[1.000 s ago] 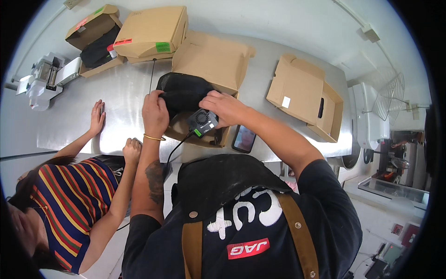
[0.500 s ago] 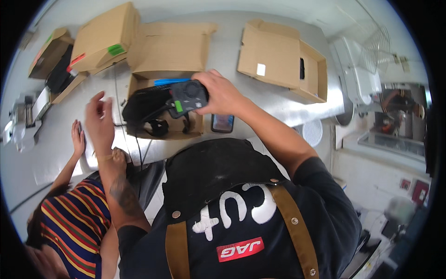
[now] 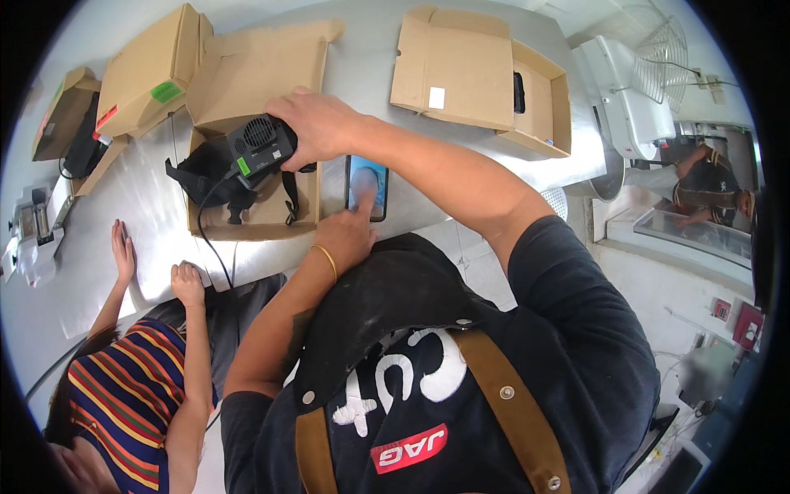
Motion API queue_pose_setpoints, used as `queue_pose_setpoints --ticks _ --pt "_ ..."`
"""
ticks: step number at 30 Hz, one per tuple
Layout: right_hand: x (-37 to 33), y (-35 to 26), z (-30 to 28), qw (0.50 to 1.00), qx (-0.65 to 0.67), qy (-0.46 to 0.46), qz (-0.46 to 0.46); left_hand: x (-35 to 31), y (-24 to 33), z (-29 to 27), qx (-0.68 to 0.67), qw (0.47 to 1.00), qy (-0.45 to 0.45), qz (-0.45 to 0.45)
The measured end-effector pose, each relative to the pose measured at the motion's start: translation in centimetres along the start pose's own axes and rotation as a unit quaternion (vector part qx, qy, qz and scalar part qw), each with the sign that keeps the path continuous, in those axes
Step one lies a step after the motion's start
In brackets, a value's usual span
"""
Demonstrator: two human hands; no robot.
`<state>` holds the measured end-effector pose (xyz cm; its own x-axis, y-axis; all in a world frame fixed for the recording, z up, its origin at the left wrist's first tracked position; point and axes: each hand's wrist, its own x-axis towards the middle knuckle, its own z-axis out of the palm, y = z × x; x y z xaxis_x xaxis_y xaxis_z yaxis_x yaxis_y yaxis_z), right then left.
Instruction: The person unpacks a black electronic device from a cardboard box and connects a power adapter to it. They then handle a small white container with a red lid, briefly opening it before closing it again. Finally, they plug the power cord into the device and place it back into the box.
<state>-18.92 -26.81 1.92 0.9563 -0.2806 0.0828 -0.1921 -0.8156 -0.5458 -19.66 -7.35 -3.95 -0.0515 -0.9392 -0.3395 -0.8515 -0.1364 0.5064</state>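
Note:
My right hand [image 3: 317,128] grips a black boxy device [image 3: 262,144] with a round vented grille and a green sticker. It holds the device tilted over an open cardboard box [image 3: 276,229]. Black straps [image 3: 202,173] lie beside the device, partly over the box's left wall, and a thin black cable runs down from there. My left hand [image 3: 346,237] has its index finger stretched out onto the lit screen of a smartphone [image 3: 380,183], the other fingers curled. The phone lies on the metal table just right of the box.
Another opened cardboard box [image 3: 539,136] stands at the back right of the metal table [image 3: 354,62]. More boxes [image 3: 144,74] are at the far left. Another person in a striped shirt [image 3: 127,387] sits at the left, both hands at the table. A white wall-side fan [image 3: 638,95] stands at the right.
My left hand has moved from the left of the box to the phone, its index finger now on the screen. My right hand has lifted and turned the device. The view has shifted.

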Motion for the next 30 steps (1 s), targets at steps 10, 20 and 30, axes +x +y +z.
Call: queue_pose_setpoints --ticks 10,20,30 --pt "0.3 0.5 0.1 0.998 0.016 0.026 -0.049 -1.7 -1.0 4.2 -0.088 0.970 0.228 0.002" --pt "0.7 -0.3 0.1 0.997 0.034 0.046 -0.060 -1.1 -2.7 7.6 -0.072 0.950 0.298 0.054" --pt "0.3 -0.5 0.0 0.997 0.032 0.047 -0.043 -0.9 -3.3 8.4 0.045 0.937 0.321 0.130"
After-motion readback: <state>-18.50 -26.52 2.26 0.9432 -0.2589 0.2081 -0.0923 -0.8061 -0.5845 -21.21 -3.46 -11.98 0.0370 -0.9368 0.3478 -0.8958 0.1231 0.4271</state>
